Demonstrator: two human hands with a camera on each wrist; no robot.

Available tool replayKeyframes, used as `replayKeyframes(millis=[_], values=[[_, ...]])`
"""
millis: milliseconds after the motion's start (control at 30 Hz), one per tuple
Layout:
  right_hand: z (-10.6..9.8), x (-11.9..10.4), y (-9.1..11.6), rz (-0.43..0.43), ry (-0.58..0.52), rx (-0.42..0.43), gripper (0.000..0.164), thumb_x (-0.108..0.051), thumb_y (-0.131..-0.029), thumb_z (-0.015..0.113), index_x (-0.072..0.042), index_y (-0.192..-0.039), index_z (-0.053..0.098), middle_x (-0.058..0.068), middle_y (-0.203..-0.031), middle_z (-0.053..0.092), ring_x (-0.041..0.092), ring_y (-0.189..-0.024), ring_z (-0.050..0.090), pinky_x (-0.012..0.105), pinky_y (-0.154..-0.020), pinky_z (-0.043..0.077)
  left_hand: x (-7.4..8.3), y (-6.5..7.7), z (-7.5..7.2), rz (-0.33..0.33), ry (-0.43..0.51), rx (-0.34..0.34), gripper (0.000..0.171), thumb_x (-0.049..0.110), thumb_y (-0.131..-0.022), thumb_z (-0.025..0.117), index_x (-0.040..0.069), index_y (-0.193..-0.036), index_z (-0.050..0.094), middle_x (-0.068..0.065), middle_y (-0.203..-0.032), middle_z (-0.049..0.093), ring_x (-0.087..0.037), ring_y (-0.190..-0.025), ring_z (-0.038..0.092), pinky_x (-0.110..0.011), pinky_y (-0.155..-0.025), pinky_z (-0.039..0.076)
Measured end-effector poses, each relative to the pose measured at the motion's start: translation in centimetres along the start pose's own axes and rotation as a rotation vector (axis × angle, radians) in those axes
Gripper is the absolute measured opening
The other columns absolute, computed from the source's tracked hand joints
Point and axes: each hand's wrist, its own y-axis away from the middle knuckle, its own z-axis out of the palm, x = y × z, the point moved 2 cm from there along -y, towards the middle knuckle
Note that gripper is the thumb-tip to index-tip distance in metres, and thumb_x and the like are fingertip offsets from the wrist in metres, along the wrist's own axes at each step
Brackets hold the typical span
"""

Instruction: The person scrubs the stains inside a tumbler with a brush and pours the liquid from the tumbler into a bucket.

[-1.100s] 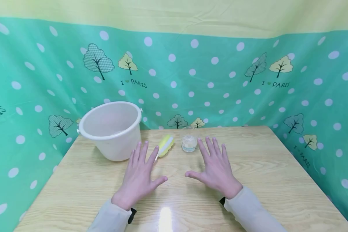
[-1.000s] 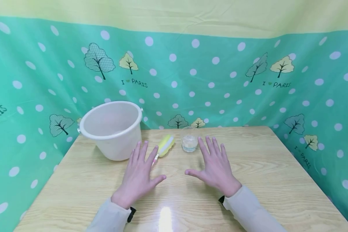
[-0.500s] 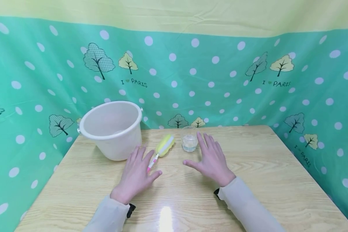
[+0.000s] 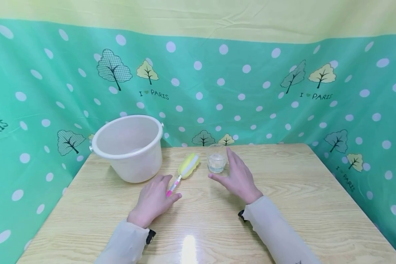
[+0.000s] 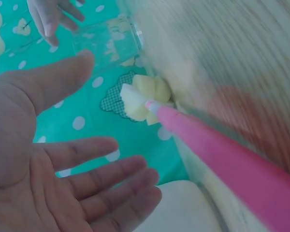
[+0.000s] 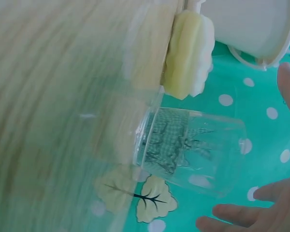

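Far on the desk (image 4: 303, 190), the glass (image 4: 216, 161) stands near my right fingers (image 4: 234, 163); left of it, the brush (image 4: 183, 172) lies near my left fingers (image 5: 106, 175). All fingers are released. This seems the approach step; next probably calls for grasping both.

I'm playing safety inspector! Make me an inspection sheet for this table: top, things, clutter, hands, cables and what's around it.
Surface: wood-grain table, with a bright glare spot near the front.
Job's things: yellow-and-white sponge brush resting on the table, pink handle end by the left hand; clear glass upright to its right. I can't tell whether the glass holds liquid.
Clutter: white bucket standing at the back left, the only other item seen.
Hands: left, fingers relaxed beside the brush handle; right hand open beside the glass, not touching it.
Cables: nothing seen.
Surroundings: green dotted curtain with tree prints, behind and at both sides.
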Motion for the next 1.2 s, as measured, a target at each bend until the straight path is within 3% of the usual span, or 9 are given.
replayKeyframes(millis=[133, 333, 800, 1200], values=[[0.4, 0.3, -0.7, 0.089, -0.066, -0.015, 0.119, -0.080, -0.069, 0.058, -0.017, -0.154, 0.004, 0.017, -0.153, 0.025, 0.037, -0.136, 0.032, 0.058, -0.101, 0.035, -0.2, -0.2, 0.2, -0.033, -0.021, -0.016, 0.070, 0.042, -0.075, 0.078, 0.000, -0.127, 0.056, -0.012, -0.105, 0.058, -0.027, -0.090, 0.057, -0.046, -0.077, 0.049], [0.8, 0.5, -1.3, 0.181, -0.150, -0.035, 0.120, -0.071, -0.072, 0.066, -0.012, -0.154, 0.000, 0.023, -0.152, 0.023, 0.043, -0.134, 0.032, 0.062, -0.098, 0.035, -0.7, -0.5, 0.5, -0.079, -0.016, -0.059, 0.057, 0.038, -0.073, 0.080, 0.000, -0.111, 0.062, -0.004, -0.080, 0.049, -0.022, -0.071, 0.048, -0.038, -0.060, 0.043], [2.1, 1.0, -2.6, 0.252, -0.375, -0.053, 0.121, -0.072, -0.072, 0.064, -0.005, -0.152, 0.003, 0.023, -0.154, 0.019, 0.039, -0.139, 0.023, 0.053, -0.110, 0.023, -1.0, -0.6, 1.2, -0.135, 0.000, -0.137, 0.033, 0.025, -0.075, 0.080, 0.003, -0.092, 0.061, -0.005, -0.077, 0.047, -0.022, -0.068, 0.045, -0.034, -0.057, 0.039], [2.7, 0.9, -3.2, 0.307, -0.506, -0.023, 0.107, -0.051, -0.077, 0.074, -0.002, -0.150, 0.012, 0.023, -0.151, 0.027, 0.038, -0.137, 0.029, 0.051, -0.109, 0.026, -1.3, -0.4, 1.6, -0.126, 0.007, -0.142, 0.022, 0.014, -0.072, 0.077, 0.009, -0.076, 0.056, -0.004, -0.070, 0.048, -0.021, -0.063, 0.046, -0.036, -0.056, 0.041]])
